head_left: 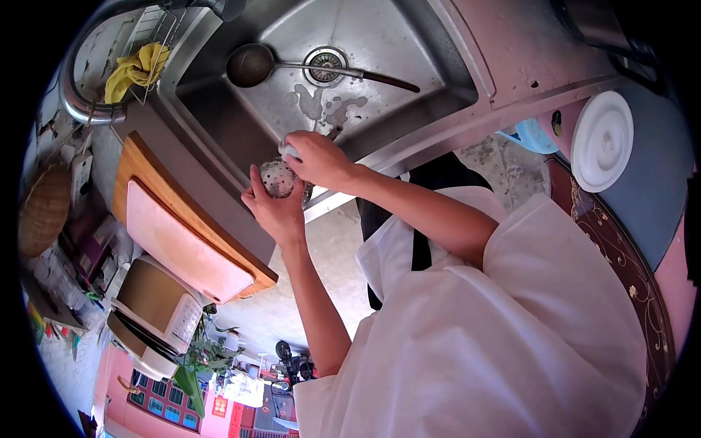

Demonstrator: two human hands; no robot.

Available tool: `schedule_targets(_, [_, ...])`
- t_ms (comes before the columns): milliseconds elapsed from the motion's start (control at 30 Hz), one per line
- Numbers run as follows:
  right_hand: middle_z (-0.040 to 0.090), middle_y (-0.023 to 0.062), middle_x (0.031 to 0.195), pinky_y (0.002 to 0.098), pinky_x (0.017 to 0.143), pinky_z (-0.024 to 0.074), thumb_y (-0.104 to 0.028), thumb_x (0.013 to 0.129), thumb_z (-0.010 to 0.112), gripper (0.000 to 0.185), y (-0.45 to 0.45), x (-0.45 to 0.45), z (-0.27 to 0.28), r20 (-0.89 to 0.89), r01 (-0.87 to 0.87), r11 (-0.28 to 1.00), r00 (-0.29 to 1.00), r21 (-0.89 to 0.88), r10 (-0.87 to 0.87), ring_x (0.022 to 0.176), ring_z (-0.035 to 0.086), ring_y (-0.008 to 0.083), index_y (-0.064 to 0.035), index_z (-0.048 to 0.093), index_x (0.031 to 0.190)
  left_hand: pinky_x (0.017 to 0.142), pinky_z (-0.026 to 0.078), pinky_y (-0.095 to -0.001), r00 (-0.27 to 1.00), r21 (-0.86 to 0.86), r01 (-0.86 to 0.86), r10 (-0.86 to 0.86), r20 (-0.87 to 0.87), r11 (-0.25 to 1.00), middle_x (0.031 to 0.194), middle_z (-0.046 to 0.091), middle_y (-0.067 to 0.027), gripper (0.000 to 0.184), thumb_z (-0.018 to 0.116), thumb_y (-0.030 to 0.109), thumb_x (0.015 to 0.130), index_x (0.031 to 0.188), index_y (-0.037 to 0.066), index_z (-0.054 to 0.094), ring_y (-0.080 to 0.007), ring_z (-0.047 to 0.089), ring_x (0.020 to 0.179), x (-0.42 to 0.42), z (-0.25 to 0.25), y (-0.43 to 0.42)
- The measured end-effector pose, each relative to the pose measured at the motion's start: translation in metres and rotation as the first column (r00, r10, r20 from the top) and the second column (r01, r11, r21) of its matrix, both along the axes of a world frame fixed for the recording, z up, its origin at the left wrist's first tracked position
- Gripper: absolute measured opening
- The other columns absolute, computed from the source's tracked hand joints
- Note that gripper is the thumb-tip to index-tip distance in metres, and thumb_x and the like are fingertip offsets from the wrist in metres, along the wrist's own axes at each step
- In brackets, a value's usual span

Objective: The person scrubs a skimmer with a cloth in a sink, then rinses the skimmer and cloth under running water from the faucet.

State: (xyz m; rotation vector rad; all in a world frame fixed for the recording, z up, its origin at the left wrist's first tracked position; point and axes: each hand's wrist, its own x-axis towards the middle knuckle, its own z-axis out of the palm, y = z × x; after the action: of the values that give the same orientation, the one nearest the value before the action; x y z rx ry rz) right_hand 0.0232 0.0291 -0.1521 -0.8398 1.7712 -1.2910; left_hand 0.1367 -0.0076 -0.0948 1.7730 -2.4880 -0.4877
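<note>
At the near edge of the sink [438, 109], my left hand [280, 213] curls around a round, pale, dark-dotted thing [278, 179] that looks like the bowl of a perforated ladle. Its thumb and fingers lie along the sides. My right hand [321, 162] is closed over a small whitish pad [290, 152], pressed at the upper rim of the dotted bowl. A dark stub [335, 133] pokes out beyond my right hand; whether it belongs to the bowl is unclear. Past both hands, a dark metal ladle [250, 66] lies in the sink, its handle crossing the drain [326, 66].
Left of the sink stand a wooden board [131, 157] and a pink cutting board [182, 241]. A yellow cloth [137, 73] hangs on a wire rack near the faucet [95, 109]. To the right are a white lid [602, 141] and a light blue container [537, 136].
</note>
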Motion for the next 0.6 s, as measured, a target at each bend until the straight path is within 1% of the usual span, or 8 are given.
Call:
schedule_targets(67, [0.062,0.0195,0.090,0.0423,0.078,0.0473,-0.013,0.079,0.063,0.021,0.004,0.002,-0.002,0.007,-0.001,0.998,1.000,0.059,0.001,0.087,0.060,0.0375,0.0031,0.060,0.094,0.082,0.048,-0.0410,1.000,-0.032,0.002,-0.002,-0.005,0.999,0.106,0.047,-0.0143,0.077,0.080,0.027,0.064,0.132,0.010,0.049,-0.0324,0.056,0.095,-0.002,0.000,0.004])
schedule_targets(167, [0.063,0.0193,0.093,0.0417,0.081,0.0471,-0.012,0.080,0.062,0.023,0.011,0.006,0.014,0.042,-0.092,0.996,0.995,-0.017,0.093,0.091,0.060,0.0377,0.0038,0.060,0.097,0.083,0.048,-0.0406,0.998,0.010,-0.062,0.062,-0.025,0.998,0.107,0.047,-0.0143,0.081,0.083,0.028,0.061,0.132,0.010,0.048,-0.0326,0.056,0.095,-0.003,-0.003,0.004])
schedule_targets(267, [0.063,0.0223,0.098,0.0421,0.081,0.0466,-0.013,0.080,0.062,0.027,0.011,0.003,-0.016,-0.024,-0.023,0.999,0.999,0.043,0.024,0.093,0.060,0.0378,0.0062,0.060,0.099,0.083,0.048,-0.0405,0.999,0.025,-0.037,0.037,0.004,0.999,0.108,0.047,-0.0147,0.082,0.083,0.029,0.061,0.133,0.010,0.047,-0.0329,0.056,0.096,-0.005,0.006,0.001])
schedule_targets(333, [0.063,0.0228,0.097,0.0415,0.084,0.0470,-0.013,0.080,0.062,0.028,0.015,0.005,0.003,0.053,-0.044,0.999,0.998,0.020,0.043,0.094,0.060,0.0380,0.0067,0.060,0.100,0.083,0.047,-0.0408,1.000,-0.001,-0.013,0.013,0.003,1.000,0.109,0.047,-0.0153,0.081,0.082,0.029,0.062,0.132,0.010,0.047,-0.0334,0.056,0.097,-0.001,-0.003,0.002])
schedule_targets(400, [0.063,0.0231,0.097,0.0412,0.084,0.0465,-0.014,0.080,0.063,0.030,0.013,0.004,0.010,0.136,-0.166,0.986,0.977,0.005,0.163,0.094,0.060,0.0384,0.0069,0.060,0.101,0.084,0.047,-0.0412,0.998,0.032,-0.055,0.056,-0.006,0.998,0.109,0.047,-0.0156,0.080,0.082,0.029,0.062,0.132,0.010,0.047,-0.0335,0.056,0.098,0.002,-0.003,-0.001])
schedule_targets(500, [0.063,0.0237,0.096,0.0412,0.084,0.0460,-0.015,0.081,0.063,0.031,0.006,0.004,-0.005,0.046,-0.057,0.997,0.997,0.050,0.055,0.094,0.060,0.0387,0.0071,0.060,0.102,0.085,0.047,-0.0410,0.998,0.028,-0.062,0.062,-0.019,0.998,0.112,0.046,-0.0162,0.081,0.084,0.027,0.060,0.131,0.010,0.048,-0.0331,0.055,0.100,0.005,0.001,-0.002])
schedule_targets(567, [0.063,0.0244,0.097,0.0411,0.084,0.0461,-0.016,0.081,0.063,0.032,0.007,0.006,-0.010,0.052,-0.077,0.997,0.996,0.020,0.076,0.095,0.060,0.0387,0.0071,0.060,0.103,0.083,0.049,-0.0382,0.999,0.003,-0.013,0.013,-0.040,1.000,0.113,0.052,-0.0156,0.075,0.083,0.022,0.065,0.129,0.003,0.048,-0.0302,0.058,0.098,0.011,-0.001,-0.001])
schedule_targets(600, [0.063,0.0251,0.098,0.0409,0.084,0.0463,-0.017,0.081,0.064,0.034,0.010,0.009,-0.009,0.070,-0.107,0.994,0.992,0.000,0.106,0.095,0.060,0.0386,0.0072,0.060,0.103,0.083,0.049,-0.0382,0.999,0.005,-0.017,0.017,-0.037,1.000,0.113,0.052,-0.0156,0.075,0.083,0.022,0.065,0.129,0.003,0.048,-0.0302,0.058,0.098,0.013,-0.001,-0.002])
